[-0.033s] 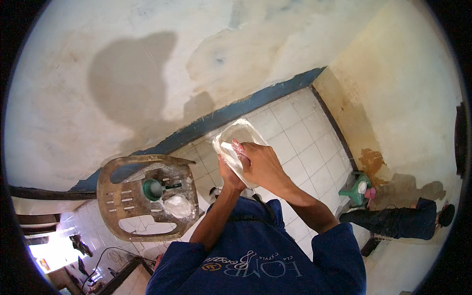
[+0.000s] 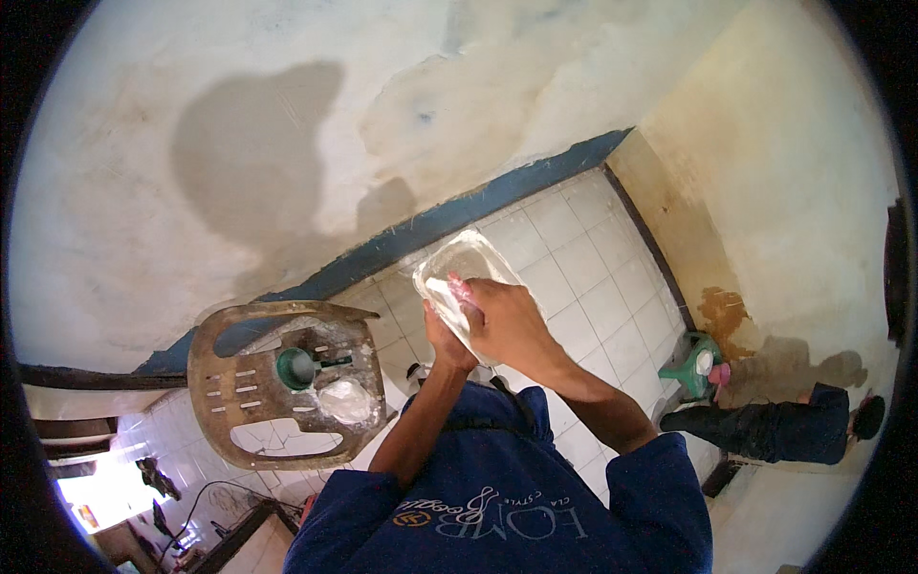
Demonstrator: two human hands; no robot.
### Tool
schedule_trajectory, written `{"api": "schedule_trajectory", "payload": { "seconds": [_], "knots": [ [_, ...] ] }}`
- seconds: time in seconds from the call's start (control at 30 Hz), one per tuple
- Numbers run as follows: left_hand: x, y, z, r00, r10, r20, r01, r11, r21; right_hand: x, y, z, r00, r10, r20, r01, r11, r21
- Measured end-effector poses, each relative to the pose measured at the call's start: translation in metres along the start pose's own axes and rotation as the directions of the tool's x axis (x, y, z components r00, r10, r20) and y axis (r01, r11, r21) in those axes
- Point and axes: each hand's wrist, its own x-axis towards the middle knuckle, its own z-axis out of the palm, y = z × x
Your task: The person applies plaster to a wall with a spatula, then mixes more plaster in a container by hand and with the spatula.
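Observation:
A translucent rectangular plastic tub (image 2: 471, 253), smeared with white paste, is held in front of my body, above the floor. My left hand (image 2: 448, 341) grips its near left side, with the fingers partly hidden underneath. Over the tub's opening, my right hand (image 2: 510, 322) is closed, its fingertips coated in white paste. A pale, flat-looking strip shows beside those fingertips; whether it is a tool or paste cannot be made out.
A dirty plastic chair (image 2: 218, 392) stands at left, bearing a green pot (image 2: 295, 368) with a handle and a mound of white paste (image 2: 345, 401). At right are a green stool (image 2: 681, 368) and a person (image 2: 784, 430) in dark clothes. A patched wall (image 2: 535, 86) rises ahead.
My right hand has shifted very slightly over the tub. Both hands otherwise keep the same places.

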Motion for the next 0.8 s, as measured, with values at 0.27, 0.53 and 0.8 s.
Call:
{"api": "schedule_trajectory", "payload": {
  "seconds": [0.27, 0.53, 0.8],
  "knots": [
    [0.001, -0.021, 0.011, 0.998, -0.035, 0.050, 0.038, 0.997, -0.067, -0.008, 0.015, -0.016, 0.999, -0.042, -0.019, 0.042, 0.999, 0.023],
    [-0.004, -0.024, 0.053, 0.991, -0.089, -0.098, 0.098, 0.991, 0.092, -0.005, 0.022, -0.051, 0.996, 0.032, -0.085, -0.036, 0.998, -0.044],
    [-0.002, -0.025, 0.036, 0.973, -0.128, -0.193, 0.140, 0.989, 0.053, -0.009, 0.030, -0.038, 0.996, -0.060, -0.068, 0.059, 0.998, -0.016]
  ]
}}
